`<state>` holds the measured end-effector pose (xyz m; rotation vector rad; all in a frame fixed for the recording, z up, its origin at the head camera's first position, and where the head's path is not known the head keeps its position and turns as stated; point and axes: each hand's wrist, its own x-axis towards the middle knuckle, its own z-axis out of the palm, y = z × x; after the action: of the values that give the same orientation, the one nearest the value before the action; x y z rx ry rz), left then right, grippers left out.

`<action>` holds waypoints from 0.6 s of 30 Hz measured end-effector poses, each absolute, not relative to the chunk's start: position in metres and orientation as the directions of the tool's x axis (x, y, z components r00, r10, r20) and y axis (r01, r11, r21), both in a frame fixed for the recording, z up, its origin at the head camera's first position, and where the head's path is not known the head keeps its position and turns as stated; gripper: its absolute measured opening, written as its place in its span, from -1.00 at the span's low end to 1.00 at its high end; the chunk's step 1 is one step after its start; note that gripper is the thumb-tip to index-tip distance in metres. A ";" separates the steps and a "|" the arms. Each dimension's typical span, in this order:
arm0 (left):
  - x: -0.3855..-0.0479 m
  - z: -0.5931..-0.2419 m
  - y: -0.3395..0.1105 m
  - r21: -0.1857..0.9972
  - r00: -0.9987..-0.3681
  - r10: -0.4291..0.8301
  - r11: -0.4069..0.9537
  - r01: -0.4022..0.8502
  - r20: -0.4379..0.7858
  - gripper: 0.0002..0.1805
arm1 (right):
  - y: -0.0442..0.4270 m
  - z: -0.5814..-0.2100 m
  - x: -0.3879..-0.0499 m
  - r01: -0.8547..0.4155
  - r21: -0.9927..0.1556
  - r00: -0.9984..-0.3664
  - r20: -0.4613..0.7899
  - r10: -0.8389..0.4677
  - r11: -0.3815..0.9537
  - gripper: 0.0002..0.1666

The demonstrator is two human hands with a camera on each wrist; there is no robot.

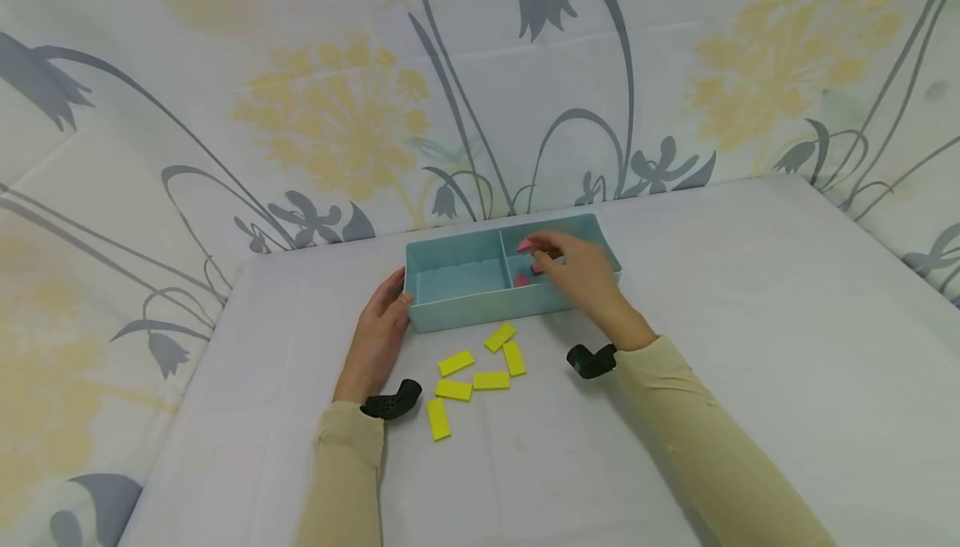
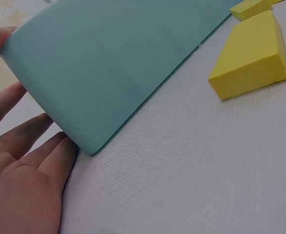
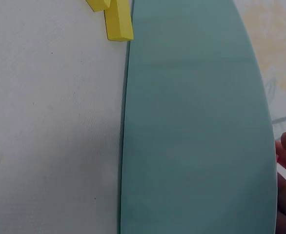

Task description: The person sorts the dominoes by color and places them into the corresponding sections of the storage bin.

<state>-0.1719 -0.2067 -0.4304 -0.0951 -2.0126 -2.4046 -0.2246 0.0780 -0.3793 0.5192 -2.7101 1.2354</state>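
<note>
A light blue box (image 1: 480, 307) with a divider stands on the white-covered table. Against its left end rests my left hand (image 1: 375, 334), fingers fairly straight along the end wall and the thumb by the near corner; the fingers (image 2: 9, 105) touch the wall in the left wrist view. Over the right compartment, my right hand (image 1: 587, 276) pinches a small pink block (image 1: 525, 244) between thumb and fingertips. Below it, other pink blocks (image 1: 521, 280) lie in that compartment, partly hidden by the hand and front wall. The box's front wall (image 3: 196, 122) hides most of the right hand in the right wrist view.
Several yellow blocks (image 1: 491, 380) lie scattered on the table in front of the box. The left compartment (image 1: 461, 280) shows a bare floor. Behind the box rises a floral cloth backdrop (image 1: 345, 113).
</note>
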 end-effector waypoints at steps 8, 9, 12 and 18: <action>-0.172 -0.429 -0.206 0.982 -0.998 0.037 -0.183 0.037 0.045 -0.41 | 0.075 -0.377 -0.225 -0.318 -0.649 -0.945 0.161 -0.284 0.691 -0.65; -0.172 -0.429 -0.206 0.983 -0.998 0.040 -0.181 0.039 0.047 -0.41 | 0.074 -0.376 -0.225 -0.312 -0.641 -0.947 0.152 -0.283 0.701 -0.64; -0.172 -0.429 -0.207 0.983 -0.998 0.041 -0.175 0.046 0.054 -0.41 | 0.074 -0.376 -0.226 -0.299 -0.626 -0.951 0.130 -0.282 0.720 -0.62; -0.172 -0.430 -0.207 0.983 -0.998 0.043 -0.180 0.045 0.054 -0.42 | 0.074 -0.377 -0.227 -0.295 -0.616 -0.951 0.118 -0.285 0.730 -0.60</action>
<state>-0.1717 -0.2070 -0.4298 -0.1086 -2.0112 -2.4092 -0.2266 0.0738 -0.3767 0.4878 -2.9079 1.0394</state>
